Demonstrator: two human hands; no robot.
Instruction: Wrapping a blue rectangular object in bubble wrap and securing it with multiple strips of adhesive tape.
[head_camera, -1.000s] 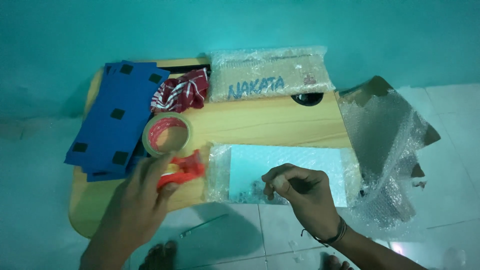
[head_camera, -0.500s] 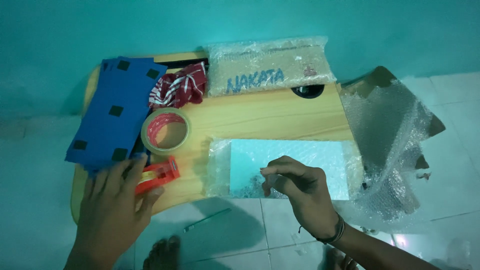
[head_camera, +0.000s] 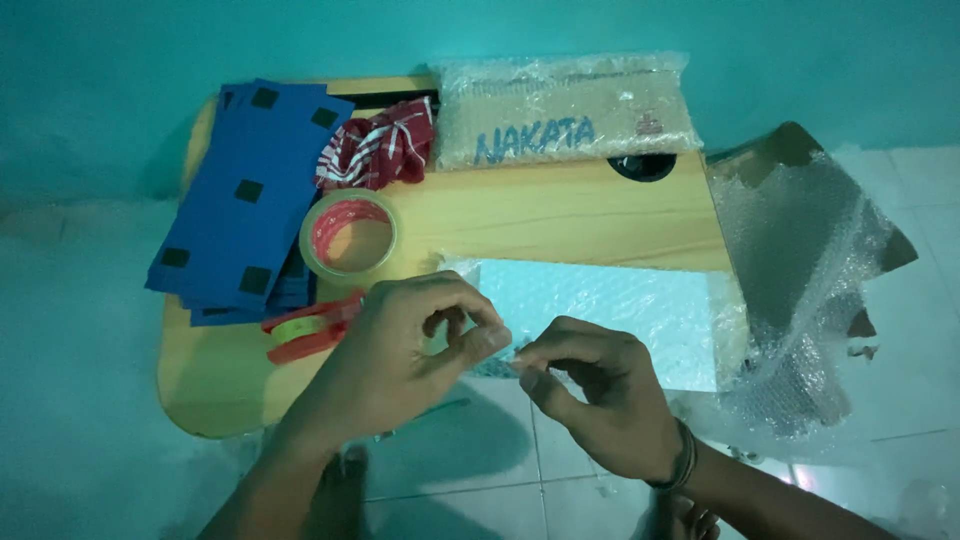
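The bubble-wrapped flat panel (head_camera: 610, 315) lay on the wooden table (head_camera: 540, 215), long axis running left to right, stretching away to the right of both hands. The left hand (head_camera: 415, 345) and right hand (head_camera: 590, 385) met at its near left corner (both equally close), fingertips pinched shut on the wrap's edge.

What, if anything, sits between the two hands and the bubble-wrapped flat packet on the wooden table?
Nothing visible does. The left hand and right hand both pinch the near corner of the bubble-wrapped packet. The red tape dispenser and tape roll lie off to the left, clear of the packet.
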